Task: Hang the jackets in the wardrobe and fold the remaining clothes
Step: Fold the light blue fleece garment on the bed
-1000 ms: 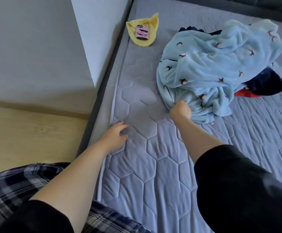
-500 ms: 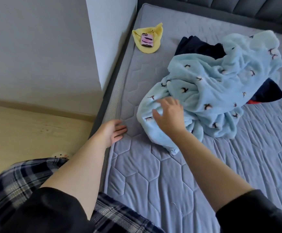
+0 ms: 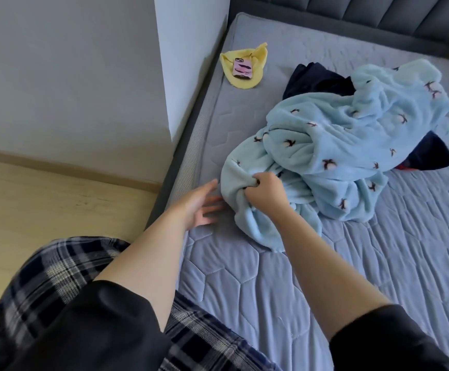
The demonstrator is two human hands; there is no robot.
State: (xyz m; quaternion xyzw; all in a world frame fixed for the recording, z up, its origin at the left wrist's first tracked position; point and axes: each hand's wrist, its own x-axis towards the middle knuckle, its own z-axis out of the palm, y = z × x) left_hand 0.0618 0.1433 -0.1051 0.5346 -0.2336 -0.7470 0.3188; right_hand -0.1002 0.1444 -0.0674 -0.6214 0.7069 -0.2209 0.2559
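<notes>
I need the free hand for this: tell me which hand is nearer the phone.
Left. The left hand lies open at the mattress edge, below the phone. The right hand grips the blue fleece, a bit farther right.

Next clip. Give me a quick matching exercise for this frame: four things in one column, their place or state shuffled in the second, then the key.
Things:
1. right hand
2. left hand
3. phone
4. dark garment

States:
A. lies on the yellow cloth
B. partly under the far side of the blue fleece
C. fingers straight, beside the fleece's near edge
D. has a bunched fold of fleece in its grip

Pairs: 1-D, 2-C, 3-A, 4-B
</notes>
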